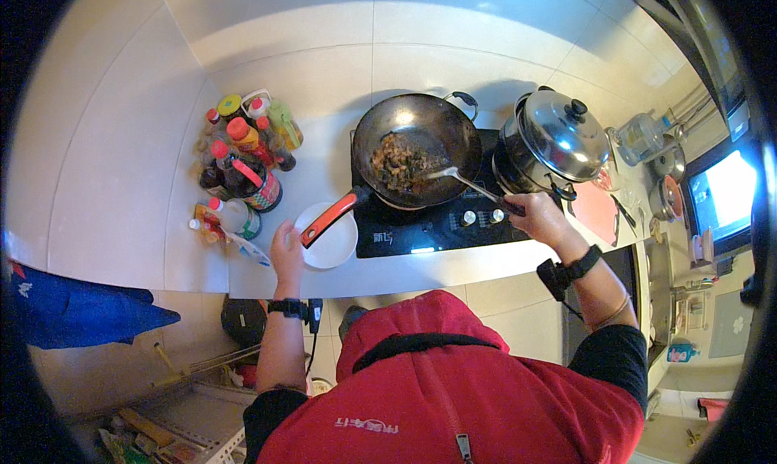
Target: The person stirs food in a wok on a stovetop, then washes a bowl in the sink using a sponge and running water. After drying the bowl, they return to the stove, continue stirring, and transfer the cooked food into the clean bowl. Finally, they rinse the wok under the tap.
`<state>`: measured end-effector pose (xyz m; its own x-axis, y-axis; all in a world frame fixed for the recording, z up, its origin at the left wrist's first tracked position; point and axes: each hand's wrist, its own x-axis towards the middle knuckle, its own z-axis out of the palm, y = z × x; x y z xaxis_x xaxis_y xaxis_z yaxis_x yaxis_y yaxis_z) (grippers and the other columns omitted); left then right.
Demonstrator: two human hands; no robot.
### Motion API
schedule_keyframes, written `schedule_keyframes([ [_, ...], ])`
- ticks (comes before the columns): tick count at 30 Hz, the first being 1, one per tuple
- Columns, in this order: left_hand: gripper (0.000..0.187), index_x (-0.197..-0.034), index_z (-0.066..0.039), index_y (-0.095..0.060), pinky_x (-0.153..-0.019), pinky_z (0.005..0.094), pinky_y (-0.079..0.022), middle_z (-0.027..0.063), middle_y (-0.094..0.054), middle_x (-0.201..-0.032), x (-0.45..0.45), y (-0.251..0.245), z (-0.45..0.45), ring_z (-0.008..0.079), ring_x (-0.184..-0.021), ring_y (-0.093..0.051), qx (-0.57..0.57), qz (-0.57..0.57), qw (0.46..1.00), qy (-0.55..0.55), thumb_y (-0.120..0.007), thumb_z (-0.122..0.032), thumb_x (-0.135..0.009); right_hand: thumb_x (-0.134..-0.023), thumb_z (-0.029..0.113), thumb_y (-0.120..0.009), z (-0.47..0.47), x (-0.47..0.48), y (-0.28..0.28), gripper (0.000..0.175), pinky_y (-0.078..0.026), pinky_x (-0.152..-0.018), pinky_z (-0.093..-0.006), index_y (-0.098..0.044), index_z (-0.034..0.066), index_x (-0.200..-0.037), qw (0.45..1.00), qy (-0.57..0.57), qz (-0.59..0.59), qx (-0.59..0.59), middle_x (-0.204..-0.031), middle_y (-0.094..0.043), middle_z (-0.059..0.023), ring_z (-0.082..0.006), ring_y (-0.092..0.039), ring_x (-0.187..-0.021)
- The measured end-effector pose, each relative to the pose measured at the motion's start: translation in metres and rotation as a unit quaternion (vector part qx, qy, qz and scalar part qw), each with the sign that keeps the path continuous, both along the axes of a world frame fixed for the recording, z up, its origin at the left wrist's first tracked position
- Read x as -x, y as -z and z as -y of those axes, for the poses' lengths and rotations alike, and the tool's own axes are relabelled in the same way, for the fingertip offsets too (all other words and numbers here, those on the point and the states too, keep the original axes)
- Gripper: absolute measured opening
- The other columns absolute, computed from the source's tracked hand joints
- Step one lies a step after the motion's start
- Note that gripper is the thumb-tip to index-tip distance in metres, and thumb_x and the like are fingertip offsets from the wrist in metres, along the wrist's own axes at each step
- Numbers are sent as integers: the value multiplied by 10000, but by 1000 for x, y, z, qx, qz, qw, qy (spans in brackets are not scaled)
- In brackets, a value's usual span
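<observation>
A dark wok (461, 124) rests on the black induction cooktop (400, 236), with browned chopped food (397, 163) inside it. My right hand (537, 218) grips the dark handle of a metal spatula (476, 187), whose blade lies in the wok at the food's edge. The wok's red-and-black handle (331, 219) points toward my left and passes above a white plate (337, 248). Beside the end of that handle, at the plate's left edge, is my left hand (286, 248). Its fingers are blurred, and whether they touch the rim is unclear.
Several sauce bottles (243, 139) crowd the counter at left. A lidded steel pot (555, 139) stands right of the wok, its lid tilted. Further right lie a pink cutting board (595, 212) and a knife (623, 211). A clear plastic jug (642, 139) is behind them.
</observation>
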<state>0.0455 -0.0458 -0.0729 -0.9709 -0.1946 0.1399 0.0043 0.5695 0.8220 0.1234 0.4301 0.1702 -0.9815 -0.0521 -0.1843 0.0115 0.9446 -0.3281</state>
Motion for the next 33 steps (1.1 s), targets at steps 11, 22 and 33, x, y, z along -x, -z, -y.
schedule_keyframes([
  [11,592,-1380,-205,-464,-747,496,-528,147,-705,-951,39,-68,-42,369,-872,-684,299,129,901,285,-712,-262,-845,-773,86,-667,76,9,75,409,-544,-816,-442,-660,-10,-1170,994,47,-51,87,-956,-664,-287,-408,-674,-887],
  [22,555,-1351,-202,-471,-750,515,-522,166,-701,-938,42,-62,-41,392,-878,-677,270,143,903,302,-704,-243,-849,-798,109,-635,113,72,118,387,-547,-815,-469,-655,8,-1170,991,71,-111,14,-938,-669,-274,-409,-671,-884],
  [33,555,-1342,-208,-479,-761,528,-519,176,-703,-936,44,-56,-43,410,-876,-673,268,150,907,289,-709,-223,-838,-780,115,-658,51,-4,-14,310,-552,-791,-445,-737,106,-1081,995,77,10,-54,-911,-698,-220,-371,-692,-835],
])
